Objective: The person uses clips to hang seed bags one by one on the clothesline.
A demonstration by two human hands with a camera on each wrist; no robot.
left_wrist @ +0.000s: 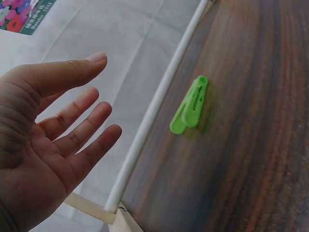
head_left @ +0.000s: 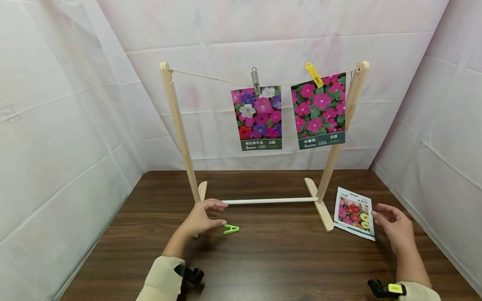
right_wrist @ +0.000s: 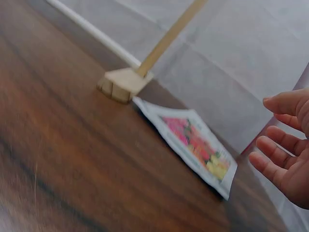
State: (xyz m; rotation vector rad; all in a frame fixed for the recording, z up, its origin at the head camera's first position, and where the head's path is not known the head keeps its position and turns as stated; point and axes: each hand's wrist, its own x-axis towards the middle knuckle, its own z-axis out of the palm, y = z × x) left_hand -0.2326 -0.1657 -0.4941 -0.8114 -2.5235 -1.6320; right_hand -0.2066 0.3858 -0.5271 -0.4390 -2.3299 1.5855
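My left hand (head_left: 205, 218) hovers just left of a small green clothespin (head_left: 231, 229) that lies on the table; its fingers are spread and hold nothing. In the left wrist view the same clothespin (left_wrist: 190, 106) rests apart from the fingertips. A white seed packet (head_left: 355, 214) with red, pink and yellow flowers lies on the table at the right. Beside its right edge is my right hand (head_left: 397, 228), fingers loosely bent around nothing. The right wrist view shows a gap between this hand (right_wrist: 287, 145) and the packet (right_wrist: 193, 145).
A wooden stand (head_left: 180, 129) with a white crossbar (head_left: 271, 201) carries a string. From it hang a petunia picture card (head_left: 260, 119) under a grey clothespin (head_left: 255, 80) and a pink-flower card (head_left: 320, 110) under a yellow clothespin (head_left: 314, 75). White cloth surrounds the brown table (head_left: 263, 259).
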